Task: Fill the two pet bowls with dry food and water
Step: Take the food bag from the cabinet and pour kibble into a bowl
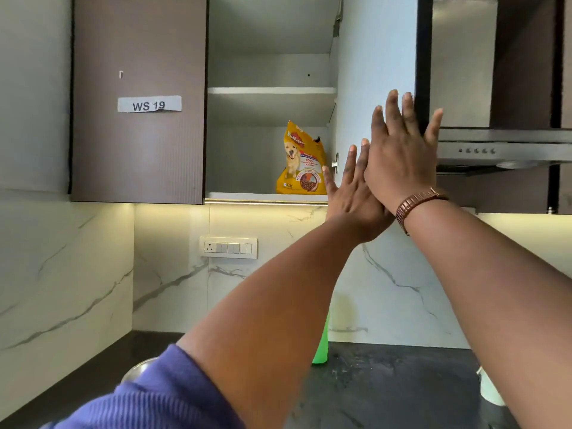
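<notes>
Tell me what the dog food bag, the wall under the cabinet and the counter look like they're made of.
Dog food bag: glossy printed plastic, judging by its sheen and creases. Wall: polished white marble or a marble-look slab, with grey veins and light reflections; which one cannot be told. Counter: dark, mottled stone-like surface, probably granite, slightly glossy.

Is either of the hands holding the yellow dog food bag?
No, the yellow dog food bag stands alone on the cupboard shelf, with both hands open and beside it.
</notes>
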